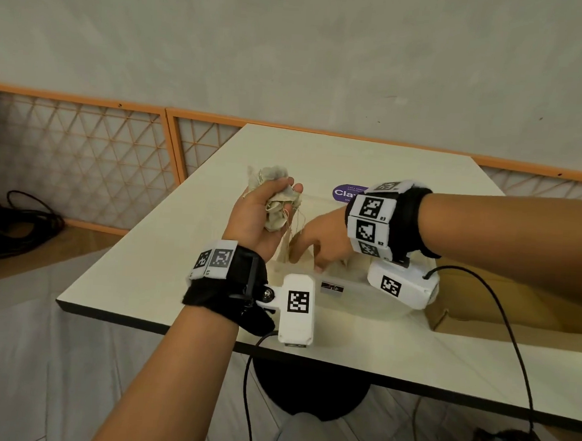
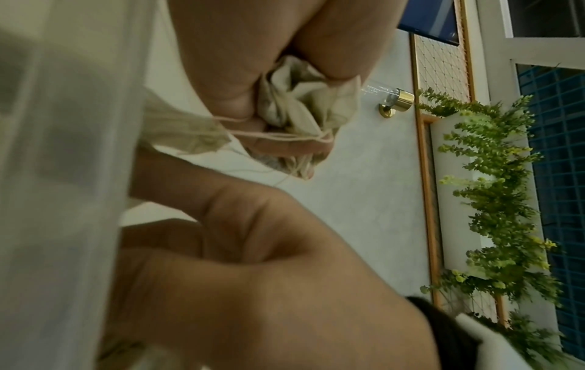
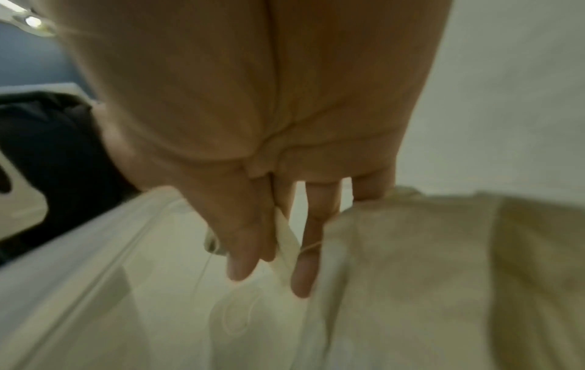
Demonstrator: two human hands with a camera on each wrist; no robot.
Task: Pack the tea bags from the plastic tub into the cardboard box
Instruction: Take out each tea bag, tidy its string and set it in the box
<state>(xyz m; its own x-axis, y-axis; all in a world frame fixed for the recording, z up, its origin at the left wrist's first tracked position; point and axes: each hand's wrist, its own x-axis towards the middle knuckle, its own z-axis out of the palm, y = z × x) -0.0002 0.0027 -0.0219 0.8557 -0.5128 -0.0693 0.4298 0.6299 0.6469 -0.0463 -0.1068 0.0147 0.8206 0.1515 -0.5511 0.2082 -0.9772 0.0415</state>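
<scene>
My left hand (image 1: 266, 212) is raised palm up above the table and grips a crumpled bunch of beige tea bags (image 1: 274, 192) with loose strings hanging down; in the left wrist view its fingers curl round the tea bags (image 2: 300, 105). My right hand (image 1: 309, 255) reaches down into the translucent plastic tub (image 1: 356, 297). In the right wrist view its fingers (image 3: 243, 262) pinch a pale strip of a tea bag (image 3: 286, 242), with more tea bags (image 3: 443, 262) piled beside it. The open cardboard box (image 1: 515, 322) lies to the right of the tub.
A purple oval label (image 1: 344, 193) lies on the table (image 1: 143, 279) behind the tub. Black cables run from both wrist cameras over the table's front edge. An orange lattice screen (image 1: 82, 160) stands behind the table on the left, with coiled cable on the floor.
</scene>
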